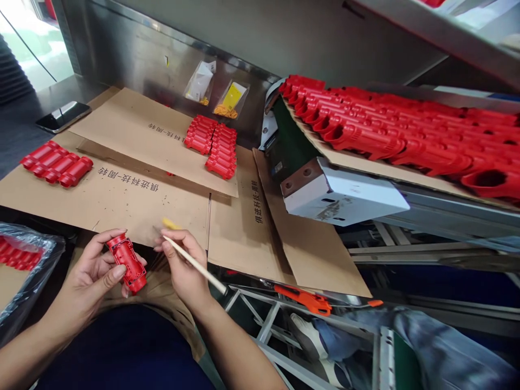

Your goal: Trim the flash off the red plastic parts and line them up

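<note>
My left hand (95,271) grips a red plastic tubular housing (128,262), its open, ribbed side with a dark outline turned up. To the right of it, my right hand (184,265) is closed around a slim pale stick-like tool (199,266), whose dark-tipped end points down toward my forearm. By those fingertips shows a small yellow piece (172,223), blurred; whether it belongs to the tool I cannot tell. Both hands are in front of the cardboard sheet (179,203), close to its near edge, and the stick is apart from the housing.
Several red housings lie in groups on the cardboard (57,164) (221,149). A phone (64,116) rests at the left, with two small bags (200,81) (232,100) behind. At right, a rack carries rows of red housings (365,122). An orange-handled tool (304,299) lies below, near a person's shoes (311,338).
</note>
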